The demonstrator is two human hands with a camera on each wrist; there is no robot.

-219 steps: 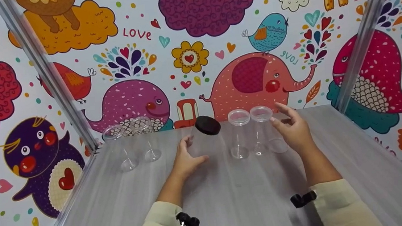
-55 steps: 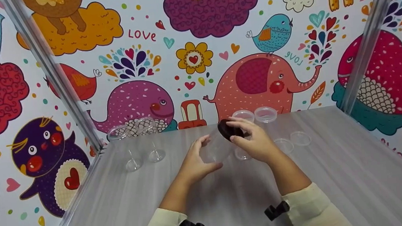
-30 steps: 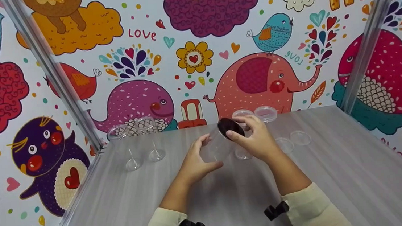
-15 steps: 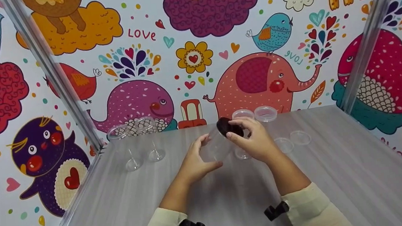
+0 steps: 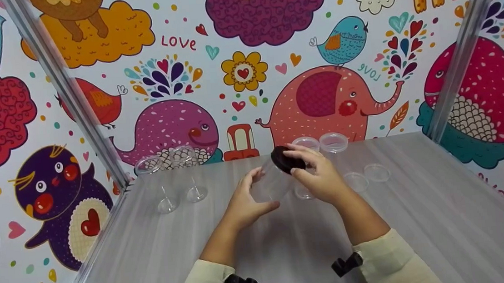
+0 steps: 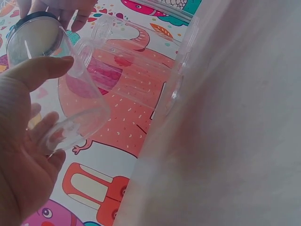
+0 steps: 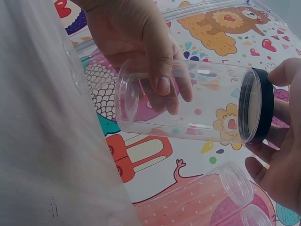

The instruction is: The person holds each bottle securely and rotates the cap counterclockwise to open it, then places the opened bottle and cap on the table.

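A clear plastic jar point(image 5: 270, 186) is held tilted above the table, with its black screw lid point(image 5: 283, 159) toward the upper right. My left hand point(image 5: 245, 206) grips the body of the jar near its base, thumb on one side and fingers on the other. My right hand point(image 5: 323, 178) grips the lid at its edge by thumb and fingers. In the right wrist view the lid point(image 7: 266, 106) sits over the jar's mouth, and nothing shows inside the clear wall point(image 7: 197, 101).
Two clear open jars point(image 5: 334, 143) stand behind my right hand, partly hidden. Another pair of clear jars point(image 5: 162, 186) stands at the left of the grey table point(image 5: 162, 259). Two thin clear discs point(image 5: 377, 173) lie at the right. A patterned wall point(image 5: 240, 106) rises behind.
Since the oldest frame, my right hand has come left from beside the right-hand jars onto the black lid, and the jar has tilted further. Lately only the right fingers shift round the lid.
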